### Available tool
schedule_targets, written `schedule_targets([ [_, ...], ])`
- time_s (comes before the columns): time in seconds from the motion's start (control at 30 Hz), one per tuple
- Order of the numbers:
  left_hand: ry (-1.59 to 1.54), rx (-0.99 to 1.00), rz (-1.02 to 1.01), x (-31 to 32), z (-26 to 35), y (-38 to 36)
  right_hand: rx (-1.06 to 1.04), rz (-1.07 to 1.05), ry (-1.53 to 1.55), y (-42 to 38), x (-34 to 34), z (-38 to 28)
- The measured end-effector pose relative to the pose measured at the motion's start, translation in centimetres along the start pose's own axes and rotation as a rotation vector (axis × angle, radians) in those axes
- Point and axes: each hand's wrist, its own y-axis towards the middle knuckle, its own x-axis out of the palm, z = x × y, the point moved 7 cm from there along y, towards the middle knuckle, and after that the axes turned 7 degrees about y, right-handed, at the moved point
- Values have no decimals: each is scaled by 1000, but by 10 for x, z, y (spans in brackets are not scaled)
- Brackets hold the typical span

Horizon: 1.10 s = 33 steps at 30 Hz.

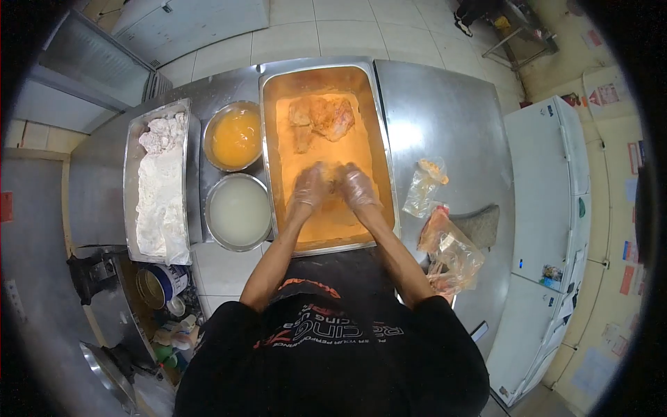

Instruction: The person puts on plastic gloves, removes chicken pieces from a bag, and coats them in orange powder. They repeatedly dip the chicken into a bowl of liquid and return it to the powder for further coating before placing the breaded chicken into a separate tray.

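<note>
The gloved left hand [312, 187], angled inward, is slightly nearer the orange-coated chicken pieces [321, 119], which lie just beyond the fingertips in the steel pan [376, 125], their group's long axis crosswise. The gloved right hand [356, 187] mirrors it; blur hides both hands' finger opening and any hold.

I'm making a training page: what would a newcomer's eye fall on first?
Probably the metal tray in the middle, spread with orange powder and holding coated pieces, apparently meat, at its far end. Close together over the powder are the gloved left hand and right hand. To the left, a bowl holds bright yellow liquid.
</note>
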Motion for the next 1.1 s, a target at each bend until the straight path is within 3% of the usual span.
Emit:
schedule_targets([
  [0.03,-123,17,73,-6,-14,5,164,-80,275,1,-8,16],
  [0.07,-245,35,146,-14,-22,10,154,-72,266,7,0,17],
  [0.13,-151,53,154,-33,8,3,25,167,-12,5,16,11],
  [0.17,-49,70,154,-39,19,-3,65,73,185,6,17,3],
  [0.2,-57,72,159,-36,11,-2,62,74,176,5,7,2],
  [0.27,-224,-11,271,-53,-13,4,264,114,554,6,-14,19],
  [0.3,-234,-15,283,-59,-10,7,252,110,544,11,-17,11],
  [0.37,-220,86,86,-53,8,5,-57,145,178,13,-22,-28],
  [0.4,-228,84,97,-53,2,3,-67,143,170,13,-18,-22],
  [0.43,-187,75,184,-58,-6,1,231,121,531,13,-7,11],
  [0.5,-231,30,291,-69,-22,0,203,269,183,14,-52,-17],
  [0.53,-245,21,299,-70,-22,2,191,261,171,20,-49,-20],
  [0.6,-246,118,245,-74,-5,2,33,103,107,30,-36,-43],
  [0.63,-259,116,252,-84,-8,3,164,9,-17,40,-30,-39],
  [0.67,-397,141,266,-97,-15,5,149,8,-28,54,-37,-44],
  [0.73,-535,146,303,-138,-36,4,273,151,257,79,-58,-35],
  [0.8,-898,5,177,-185,-65,-1,30,261,415,110,-78,-62],
  [0.83,-893,1,194,-205,-82,2,0,242,612,136,-59,-50],
  [0.87,-852,76,283,-229,-97,5,-14,237,619,156,-56,-66],
  [0.97,-690,166,431,-261,-153,25,-83,161,276,200,-52,-155],
  [1.03,-320,184,447,-276,-184,30,-103,65,261,232,-8,-179],
  [1.1,-173,105,456,-269,-216,38,-81,-105,200,257,46,-199],
])
